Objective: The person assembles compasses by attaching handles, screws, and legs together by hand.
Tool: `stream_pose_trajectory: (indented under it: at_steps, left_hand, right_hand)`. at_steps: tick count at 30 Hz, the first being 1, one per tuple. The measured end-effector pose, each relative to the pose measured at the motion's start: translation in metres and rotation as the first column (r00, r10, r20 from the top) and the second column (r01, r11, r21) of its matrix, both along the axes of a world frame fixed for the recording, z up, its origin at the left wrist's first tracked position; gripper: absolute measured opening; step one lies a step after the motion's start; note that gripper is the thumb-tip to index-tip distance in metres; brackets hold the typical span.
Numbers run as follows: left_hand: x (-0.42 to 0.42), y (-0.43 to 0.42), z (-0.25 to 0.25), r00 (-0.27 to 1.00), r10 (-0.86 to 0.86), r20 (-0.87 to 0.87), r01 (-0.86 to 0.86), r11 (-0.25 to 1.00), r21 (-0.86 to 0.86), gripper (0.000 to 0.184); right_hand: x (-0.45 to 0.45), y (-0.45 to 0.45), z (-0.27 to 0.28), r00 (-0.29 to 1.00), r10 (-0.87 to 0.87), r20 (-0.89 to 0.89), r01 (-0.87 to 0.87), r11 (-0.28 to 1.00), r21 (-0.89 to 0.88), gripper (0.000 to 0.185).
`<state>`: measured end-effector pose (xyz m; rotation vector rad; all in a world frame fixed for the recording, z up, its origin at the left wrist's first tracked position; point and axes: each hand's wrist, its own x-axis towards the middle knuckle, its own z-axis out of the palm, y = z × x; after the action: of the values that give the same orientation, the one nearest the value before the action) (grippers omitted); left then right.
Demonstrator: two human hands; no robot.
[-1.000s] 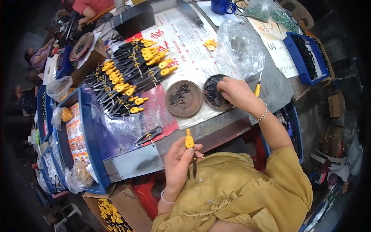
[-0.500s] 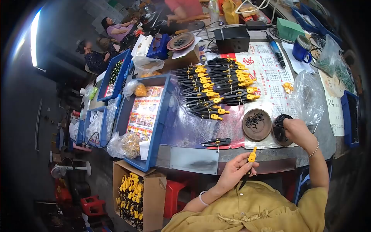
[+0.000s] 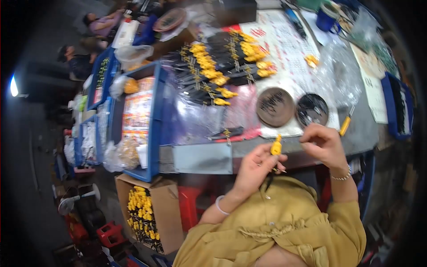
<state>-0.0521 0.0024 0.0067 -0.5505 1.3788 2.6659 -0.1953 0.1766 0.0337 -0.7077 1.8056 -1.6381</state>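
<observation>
My left hand (image 3: 255,168) is closed round a black plier-like tool with a yellow head (image 3: 276,147), held upright in front of my chest. To its right, my right hand (image 3: 327,144) has its fingers pinched together; whatever they hold is too small to make out. Just beyond that hand stands a round dish (image 3: 299,118) of shiny dark bits. Left of it is a brown dish (image 3: 266,119) with small black pieces like screws. A single black tool (image 3: 227,133) lies near the table edge. Rows of similar black tools with yellow heads (image 3: 207,66) lie farther back.
A blue tray (image 3: 155,113) stands left on the table, with plastic bags by it. Below it, a cardboard box (image 3: 167,213) holds many yellow-and-black tools. A yellow-handled tool (image 3: 345,126), a clear bag (image 3: 340,73) and a blue mug (image 3: 327,20) are at right. Other people sit far left.
My right hand has come out of the right-hand dish and back toward my left hand. The left hand still holds the tool. The whole view has shifted.
</observation>
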Motion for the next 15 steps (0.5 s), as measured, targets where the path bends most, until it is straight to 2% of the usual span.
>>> stream_pose_trajectory:
  at_steps: [3,6,7,9,13,15]
  left_hand:
    - [0.002,0.002,-0.003,1.000,0.001,-0.016,-0.001,1.000,-0.025,0.035]
    - [0.003,0.006,-0.007,0.998,0.003,-0.055,-0.005,0.999,-0.040,0.034]
    - [0.004,0.007,-0.008,0.998,-0.004,-0.055,0.002,1.000,-0.030,0.034]
    - [0.005,0.008,-0.009,0.998,0.003,-0.056,-0.009,0.994,-0.108,0.033]
    - [0.004,0.012,0.003,0.999,0.001,-0.050,-0.009,0.984,-0.179,0.033]
    - [0.003,0.015,0.004,0.997,-0.009,-0.082,-0.015,0.959,-0.285,0.033]
  right_hand:
    - [0.018,-0.005,0.004,0.998,0.018,0.058,-0.019,1.000,0.010,0.014]
    - [0.030,-0.012,0.008,0.992,0.100,0.078,-0.090,0.989,-0.121,0.010]
    - [0.033,-0.013,0.006,0.993,0.092,0.080,-0.083,0.990,-0.111,0.010]
    - [0.039,-0.015,-0.004,0.993,0.080,-0.091,-0.091,0.988,-0.123,0.007]
    - [0.047,-0.020,-0.012,0.997,0.026,-0.078,-0.040,0.984,-0.173,0.006]
    - [0.046,-0.022,-0.014,0.984,-0.003,-0.180,-0.027,0.985,-0.169,0.007]
